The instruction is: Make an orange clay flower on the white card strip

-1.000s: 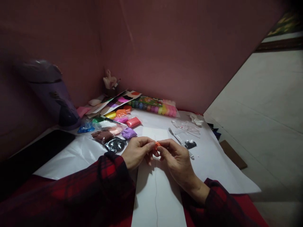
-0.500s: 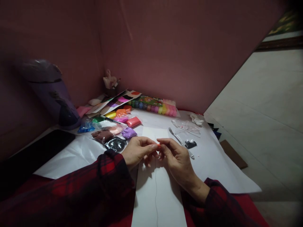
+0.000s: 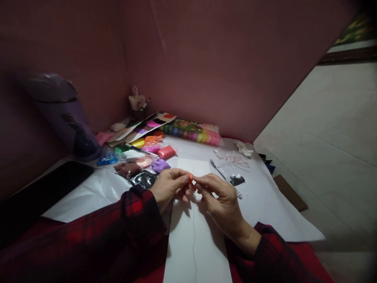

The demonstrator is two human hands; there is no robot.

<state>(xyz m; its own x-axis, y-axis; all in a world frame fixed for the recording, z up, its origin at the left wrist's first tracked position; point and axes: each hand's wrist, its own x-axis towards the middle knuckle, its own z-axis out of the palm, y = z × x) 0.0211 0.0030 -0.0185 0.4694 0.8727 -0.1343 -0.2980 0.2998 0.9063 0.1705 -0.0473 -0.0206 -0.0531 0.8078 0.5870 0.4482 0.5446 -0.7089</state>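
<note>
A small orange piece of clay (image 3: 191, 178) is pinched between the thumb and forefinger of my left hand (image 3: 171, 188). From the right, the forefinger of my right hand (image 3: 220, 196) touches the piece, its thumb a little lower and apart from it. Both hands are above a white sheet (image 3: 196, 243) with a thin wavy line running down it. A fork (image 3: 219, 171) lies just beyond my right hand. Left of my left hand are a bag of black clay (image 3: 144, 179) and a purple one (image 3: 160, 165).
More coloured clay bags, such as a red one (image 3: 166, 152), and a pack of clay sticks (image 3: 191, 131) lie farther back. A purple cylinder (image 3: 66, 118) stands at the left near a black flat object (image 3: 59, 177). Clear plastic (image 3: 231, 157) lies at the right.
The orange piece has shifted slightly left and up and shows more. My right thumb has come away from it, while its forefinger has moved left against it.
</note>
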